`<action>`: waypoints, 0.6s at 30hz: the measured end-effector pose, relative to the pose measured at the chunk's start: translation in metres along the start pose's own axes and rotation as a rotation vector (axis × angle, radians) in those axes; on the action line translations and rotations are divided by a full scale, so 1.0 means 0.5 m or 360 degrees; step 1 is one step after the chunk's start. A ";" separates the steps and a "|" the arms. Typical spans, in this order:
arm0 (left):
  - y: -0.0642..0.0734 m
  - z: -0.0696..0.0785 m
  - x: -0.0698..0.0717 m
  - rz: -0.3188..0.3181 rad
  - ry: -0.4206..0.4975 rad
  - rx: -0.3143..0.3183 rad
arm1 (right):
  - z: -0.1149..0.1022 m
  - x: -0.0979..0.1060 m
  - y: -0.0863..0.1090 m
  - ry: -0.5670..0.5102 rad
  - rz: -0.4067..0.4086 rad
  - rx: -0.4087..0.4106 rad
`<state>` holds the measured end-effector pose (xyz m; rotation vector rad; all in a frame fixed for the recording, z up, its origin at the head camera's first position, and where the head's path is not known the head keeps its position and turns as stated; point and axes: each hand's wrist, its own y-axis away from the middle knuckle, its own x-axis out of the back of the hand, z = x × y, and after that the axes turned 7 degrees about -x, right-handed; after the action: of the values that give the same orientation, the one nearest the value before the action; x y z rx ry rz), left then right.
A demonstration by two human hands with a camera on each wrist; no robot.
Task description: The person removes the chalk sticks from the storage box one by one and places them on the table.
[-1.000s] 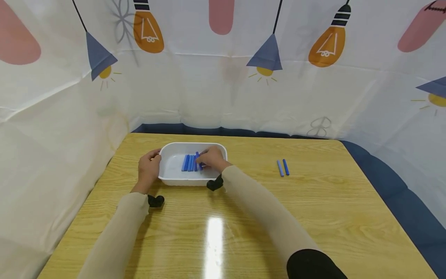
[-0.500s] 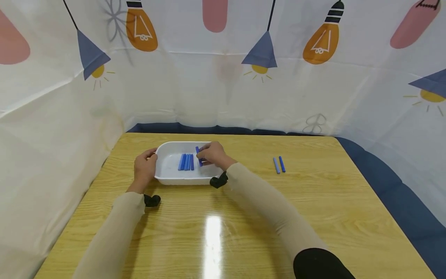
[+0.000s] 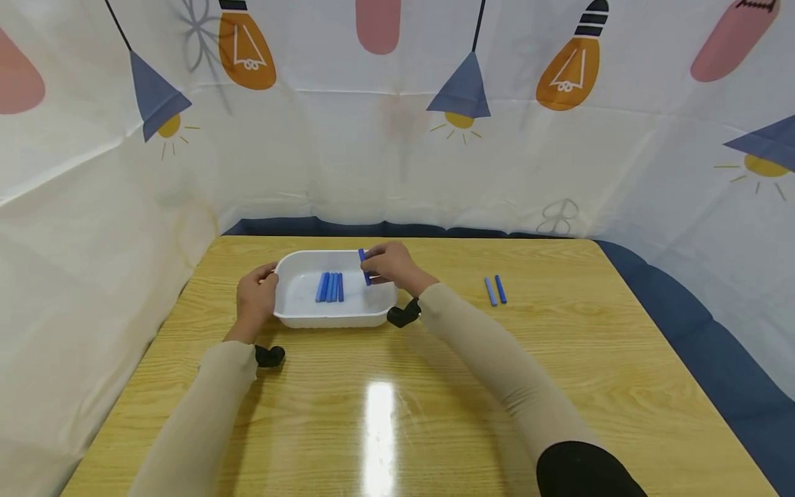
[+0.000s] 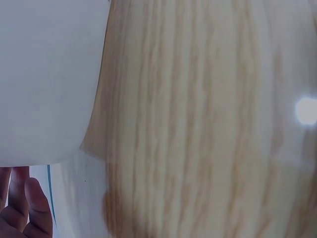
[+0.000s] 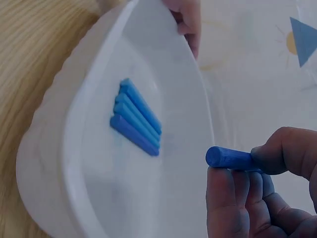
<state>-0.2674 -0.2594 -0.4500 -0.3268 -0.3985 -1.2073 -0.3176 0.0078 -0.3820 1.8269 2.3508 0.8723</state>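
A white plastic tray stands on the table, with several blue sticks, crayon- or chalk-like, lying side by side in it. At the tray's left end, the left hand holds the rim; its fingers show at the lower left of the left wrist view. The right hand pinches a darker blue stick between thumb and fingers. This stick is raised near the tray's far right side in the head view, apart from the row.
On the wooden table, a light blue stick and a darker blue one lie to the right of the tray. A patterned white cloth hangs behind and to the sides. Dark blue padding borders the table's right edge.
The right hand has lifted the dark blue stick from beside the row and moved it right and toward the tray's far side. The left hand has stayed at the rim.
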 end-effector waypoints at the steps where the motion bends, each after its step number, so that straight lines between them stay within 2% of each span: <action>1: -0.001 -0.001 0.000 0.0002 0.0002 0.0001 | 0.001 0.006 0.001 0.0002 0.0003 0.0003; 8: -0.001 0.000 -0.001 0.0016 0.0006 0.0013 | 0.011 0.054 0.009 -0.0024 0.0028 0.0010; 18: -0.006 -0.003 -0.001 0.0020 0.0008 0.0002 | 0.039 0.119 0.015 0.0058 0.0108 0.0056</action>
<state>-0.2705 -0.2605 -0.4515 -0.3249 -0.3923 -1.1957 -0.3222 0.0705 -0.3770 1.9308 2.3531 0.8846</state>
